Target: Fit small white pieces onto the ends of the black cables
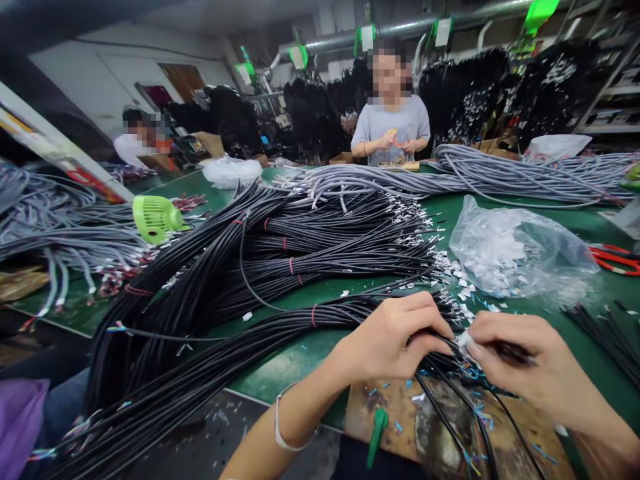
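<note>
While the left hand (393, 337) pinches black cable (457, 348), the right hand (537, 377) grasps a white scrap (465, 341), wooden board (361, 410) below.

Grips black cable (431, 333) in the left hand (400, 333), near a red-tied bundle (280, 325). Pinches a white piece (464, 341) in the right hand (520, 363), above a wooden board (357, 407) with a green handle (377, 433). Faces a person in grey (395, 123) across the green table (280, 373).
</note>
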### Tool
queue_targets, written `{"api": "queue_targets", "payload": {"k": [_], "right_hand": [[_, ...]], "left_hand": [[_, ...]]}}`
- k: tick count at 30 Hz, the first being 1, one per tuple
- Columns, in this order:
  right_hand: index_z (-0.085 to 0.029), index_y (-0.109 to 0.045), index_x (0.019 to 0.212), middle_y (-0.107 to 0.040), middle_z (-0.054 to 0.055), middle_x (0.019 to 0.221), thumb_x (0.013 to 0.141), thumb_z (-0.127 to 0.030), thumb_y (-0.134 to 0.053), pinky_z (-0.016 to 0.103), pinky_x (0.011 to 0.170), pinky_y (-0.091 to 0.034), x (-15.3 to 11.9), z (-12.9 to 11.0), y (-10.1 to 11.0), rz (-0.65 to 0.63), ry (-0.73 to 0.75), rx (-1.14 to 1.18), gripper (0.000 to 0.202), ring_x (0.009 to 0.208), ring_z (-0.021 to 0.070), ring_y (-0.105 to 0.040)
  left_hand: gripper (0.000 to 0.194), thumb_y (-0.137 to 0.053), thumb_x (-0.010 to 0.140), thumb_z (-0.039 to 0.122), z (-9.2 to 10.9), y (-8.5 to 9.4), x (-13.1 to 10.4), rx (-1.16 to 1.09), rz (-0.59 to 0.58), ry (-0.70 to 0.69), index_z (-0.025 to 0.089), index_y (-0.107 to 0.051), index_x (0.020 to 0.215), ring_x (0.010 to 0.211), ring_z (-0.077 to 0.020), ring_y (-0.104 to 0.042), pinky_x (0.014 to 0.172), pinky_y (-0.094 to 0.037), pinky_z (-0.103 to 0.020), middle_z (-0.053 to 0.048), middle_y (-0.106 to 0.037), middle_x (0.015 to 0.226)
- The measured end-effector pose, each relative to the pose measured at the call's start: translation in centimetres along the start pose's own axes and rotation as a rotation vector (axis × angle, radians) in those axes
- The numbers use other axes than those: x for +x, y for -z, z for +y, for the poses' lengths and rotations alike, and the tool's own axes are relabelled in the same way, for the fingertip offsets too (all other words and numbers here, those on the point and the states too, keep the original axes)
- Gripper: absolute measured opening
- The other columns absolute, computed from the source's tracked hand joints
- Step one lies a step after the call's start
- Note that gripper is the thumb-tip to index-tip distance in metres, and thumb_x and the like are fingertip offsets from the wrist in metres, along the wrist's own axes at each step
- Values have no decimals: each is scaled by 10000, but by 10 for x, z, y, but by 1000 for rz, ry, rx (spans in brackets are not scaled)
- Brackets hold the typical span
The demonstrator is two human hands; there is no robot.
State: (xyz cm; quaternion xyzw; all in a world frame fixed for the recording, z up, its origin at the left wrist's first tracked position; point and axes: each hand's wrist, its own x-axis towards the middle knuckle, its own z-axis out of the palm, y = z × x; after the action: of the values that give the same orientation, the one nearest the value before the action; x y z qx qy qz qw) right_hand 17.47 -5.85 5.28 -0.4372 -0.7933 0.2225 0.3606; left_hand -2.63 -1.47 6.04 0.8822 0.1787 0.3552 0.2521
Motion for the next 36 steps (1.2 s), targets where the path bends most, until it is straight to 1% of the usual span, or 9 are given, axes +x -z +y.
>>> {"api": "queue_targets", "payload": {"k": [3,6,8,11,16,22,27,32,36], "right_hand": [[-166,-592,575,-486,-13,540,788,-360,-584,217,399,-326,4,-1,-9,8,-219,377,288,451,87,-408],[-154,-592,604,-468,-27,541,773,-431,-582,203,322,-227,3,-6,-21,135,-350,559,324,353,40,-274],[-164,-571,564,-456,-28,516,774,-337,-588,211,353,-270,1,-11,-24,251,-270,428,273,380,59,-321],[-182,-570,564,-498,-14,526,760,-188,-582,233,447,-356,-3,-14,-19,360,-69,151,196,476,107,-440],[-196,-412,496,-341,-50,476,809,-303,-594,233,412,-276,-3,1,-3,620,-234,-142,378,431,82,-331],[-188,-589,699,-556,1,624,836,-266,-578,225,476,-424,6,-6,-10,434,-1,-77,157,534,118,-503],[-189,-588,767,-602,16,688,822,-164,-582,237,543,-449,4,-8,-19,468,104,-146,61,584,125,-552],[-192,-584,724,-559,-11,630,767,-133,-598,235,499,-395,0,-5,-22,482,23,-179,74,519,109,-482],[-181,-606,607,-503,-23,561,698,-178,-648,230,460,-337,3,-4,-24,523,-216,119,100,491,100,-420]], "left_hand": [[101,-596,821,177,2,-3,2,-133,144,36,146,-608,726,643,-145,-536,587,-432,-255,-39,-600,684],[82,-591,808,151,2,-11,0,-43,311,29,144,-605,728,634,-145,-520,571,-413,-256,-34,-577,665],[99,-543,818,108,-1,-17,-2,148,394,-11,140,-612,756,614,-139,-496,534,-388,-245,-30,-540,658],[221,-448,835,36,-6,-29,-3,426,334,-39,143,-612,732,544,-125,-442,495,-352,-246,-14,-489,620],[60,-592,816,144,-1,-35,0,127,409,182,138,-641,851,621,-125,-523,534,-422,-219,-28,-543,718],[100,-586,831,144,7,-28,1,10,407,189,109,-679,814,615,-131,-518,556,-399,-233,-40,-563,675],[129,-594,816,155,7,-29,0,47,403,175,81,-694,781,564,-126,-500,524,-377,-233,-50,-566,634],[91,-609,773,134,4,-40,-3,88,379,187,93,-686,749,535,-119,-496,478,-356,-219,-51,-566,637],[52,-628,755,143,1,-48,-2,-70,390,330,119,-641,710,556,-116,-514,500,-388,-210,-33,-563,645]]}}
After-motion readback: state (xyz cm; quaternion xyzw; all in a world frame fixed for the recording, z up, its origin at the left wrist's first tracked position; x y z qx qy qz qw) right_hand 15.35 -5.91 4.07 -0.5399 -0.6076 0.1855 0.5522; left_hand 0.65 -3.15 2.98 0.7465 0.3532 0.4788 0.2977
